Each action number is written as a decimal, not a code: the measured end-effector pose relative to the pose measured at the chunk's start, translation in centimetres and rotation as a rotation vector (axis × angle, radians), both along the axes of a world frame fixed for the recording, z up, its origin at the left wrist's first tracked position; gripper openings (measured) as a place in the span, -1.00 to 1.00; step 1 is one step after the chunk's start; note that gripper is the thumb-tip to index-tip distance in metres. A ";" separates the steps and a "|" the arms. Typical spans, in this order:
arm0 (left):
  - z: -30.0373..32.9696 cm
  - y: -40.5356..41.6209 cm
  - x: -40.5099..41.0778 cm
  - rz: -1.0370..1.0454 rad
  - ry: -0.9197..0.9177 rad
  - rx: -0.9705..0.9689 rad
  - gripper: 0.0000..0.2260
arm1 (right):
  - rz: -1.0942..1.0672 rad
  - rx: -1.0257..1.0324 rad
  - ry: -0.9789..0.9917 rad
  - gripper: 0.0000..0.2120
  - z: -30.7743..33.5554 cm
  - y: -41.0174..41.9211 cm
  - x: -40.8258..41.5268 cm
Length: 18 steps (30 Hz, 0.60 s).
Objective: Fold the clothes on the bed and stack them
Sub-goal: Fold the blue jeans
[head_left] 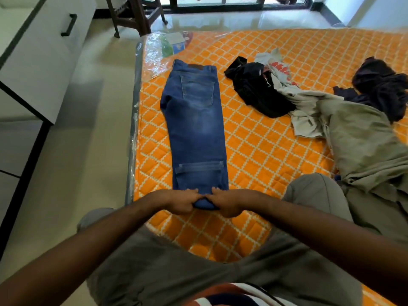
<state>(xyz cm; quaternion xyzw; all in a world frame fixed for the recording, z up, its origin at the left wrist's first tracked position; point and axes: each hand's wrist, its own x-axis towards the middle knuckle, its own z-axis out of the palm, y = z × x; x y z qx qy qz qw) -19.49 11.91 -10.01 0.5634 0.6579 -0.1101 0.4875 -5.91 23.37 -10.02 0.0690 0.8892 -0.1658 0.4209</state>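
Note:
A pair of blue jeans [195, 127] lies lengthwise on the orange quilted mattress [265, 142], legs laid one over the other, waistband at the far end. Its near end is doubled over, hems lying on top. My left hand [181, 202] and my right hand [227, 203] grip that near fold side by side, fingers curled round the denim. To the right lies a loose heap: a black garment [256, 89], a white and red printed one [279, 69], a grey-green garment [362, 138] and a dark navy one [382, 85].
Clear plastic wrap with a blue and green packet [174, 44] lies at the mattress's far left corner. A white cabinet [39, 54] stands on the left across a strip of tiled floor. A wooden chair [134, 16] stands beyond the bed. My knees rest on the mattress.

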 end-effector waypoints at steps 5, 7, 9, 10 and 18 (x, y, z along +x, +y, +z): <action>4.5 -1.2 2.5 0.120 -0.318 -0.203 -0.71 | 0.052 -0.185 -0.245 -0.85 6.0 0.3 1.9; 5.6 -1.0 2.3 0.127 -0.354 -0.219 -0.73 | 0.093 -0.224 -0.273 -0.81 8.2 0.9 1.7; 6.9 -0.2 1.2 0.080 -0.346 -0.160 -0.77 | 0.090 -0.284 -0.209 -0.84 9.5 2.1 1.1; 7.8 0.4 0.3 0.051 -0.310 -0.096 -0.78 | 0.058 -0.313 -0.152 -0.81 9.9 3.0 0.6; 9.4 6.3 -9.3 0.222 0.396 0.741 -0.74 | -0.161 0.226 0.462 -0.61 11.4 12.2 -7.7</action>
